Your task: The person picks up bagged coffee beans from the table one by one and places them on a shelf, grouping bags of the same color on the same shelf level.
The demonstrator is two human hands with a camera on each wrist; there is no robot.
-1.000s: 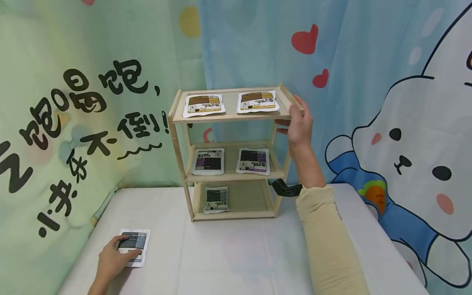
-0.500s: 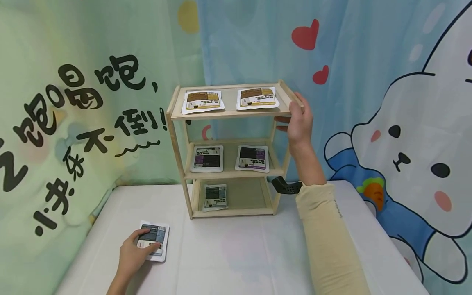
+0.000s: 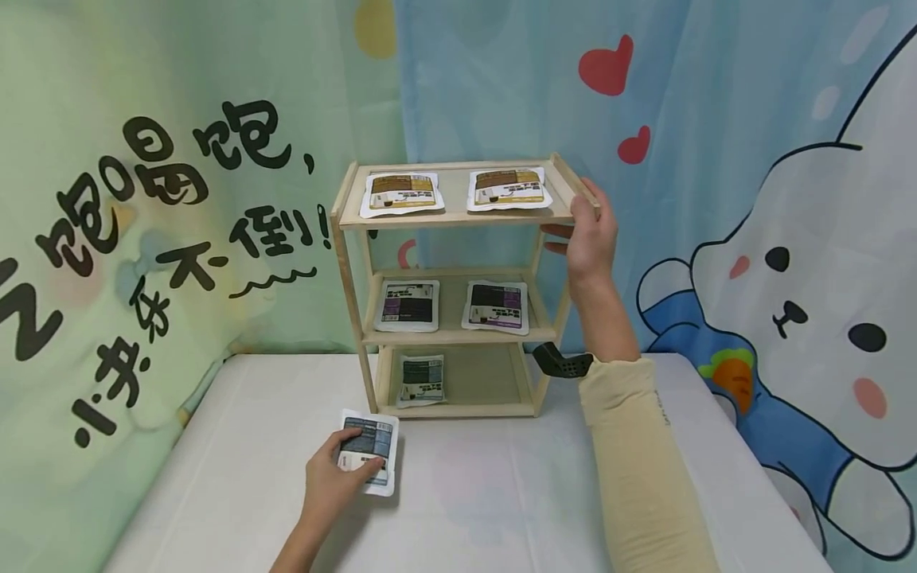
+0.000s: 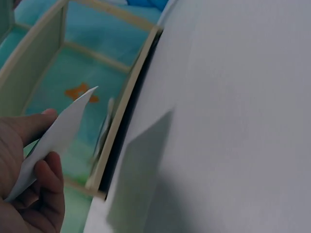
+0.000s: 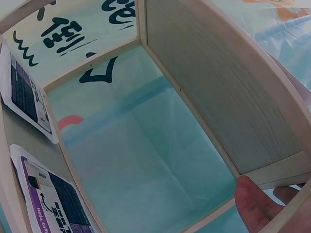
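My left hand (image 3: 331,487) pinches a white coffee sachet (image 3: 371,446) with a dark blue-grey label, just in front of the shelf's lower left corner. In the left wrist view that sachet (image 4: 60,133) is tilted and held off the table, its shadow falling on the cloth. A small three-tier wooden shelf (image 3: 458,337) stands at the middle of the table. My right hand (image 3: 596,243) grips the right end of its top tier. In the right wrist view fingertips (image 5: 252,201) touch the underside of that tier; the rest of the hand is mostly hidden.
Two brown-and-yellow sachets (image 3: 403,193) lie on the top tier and two purple-and-black sachets (image 3: 497,307) on the middle one. A blue-grey sachet (image 3: 421,380) is at the bottom tier's left. A white cloth covers the table (image 3: 215,477); a printed curtain (image 3: 473,79) hangs behind.
My left hand has carried the coffee sachet rightward and toward the shelf from the table's left side. The right hand keeps its grip on the top tier.
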